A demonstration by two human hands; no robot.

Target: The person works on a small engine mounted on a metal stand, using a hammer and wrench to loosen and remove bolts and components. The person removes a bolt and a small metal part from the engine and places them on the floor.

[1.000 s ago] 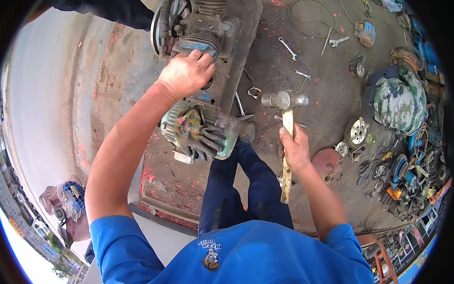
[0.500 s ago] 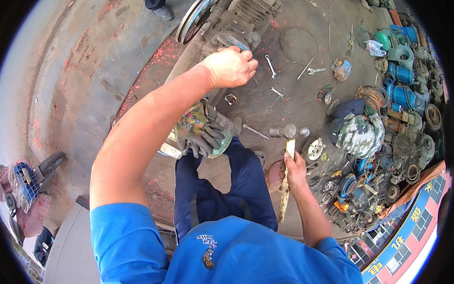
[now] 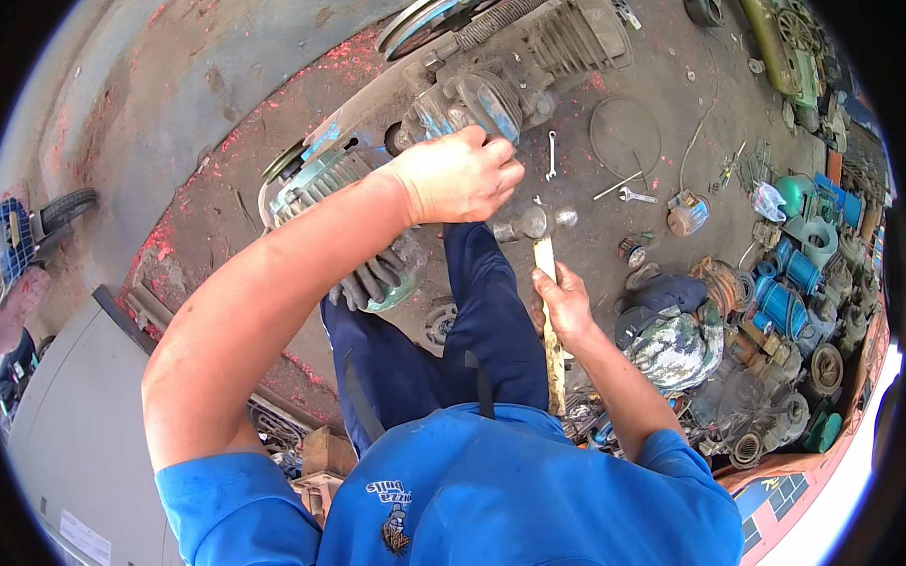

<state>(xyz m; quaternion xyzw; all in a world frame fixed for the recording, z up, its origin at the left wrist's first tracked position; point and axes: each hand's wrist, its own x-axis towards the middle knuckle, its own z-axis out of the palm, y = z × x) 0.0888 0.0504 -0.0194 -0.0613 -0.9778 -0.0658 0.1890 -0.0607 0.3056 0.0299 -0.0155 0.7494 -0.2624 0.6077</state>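
My left hand (image 3: 461, 176) has curled fingers just in front of and below the dirty, blue-patched compressor cylinder (image 3: 494, 107); whatever they may hold is hidden. In my right hand (image 3: 566, 309) is a ball-peen hammer (image 3: 534, 221), held by its pale, worn wooden handle with the head upward. A green finned motor (image 3: 300, 189) sits on the compressor's base, partly behind my left arm, with dark work gloves (image 3: 368, 281) draped on it.
Wrenches (image 3: 551, 155) and a wire loop (image 3: 625, 137) lie on the stained floor. Motors and parts (image 3: 781, 306) are heaped along the right, beside a camouflage bundle (image 3: 683, 345). A grey metal box (image 3: 74, 426) stands lower left, a wheeled vehicle (image 3: 52, 217) beyond it.
The view has shifted, showing more of the compressor to the upper right. My left hand has moved rightward and now sits below the cylinder top. My right hand still grips the hammer.
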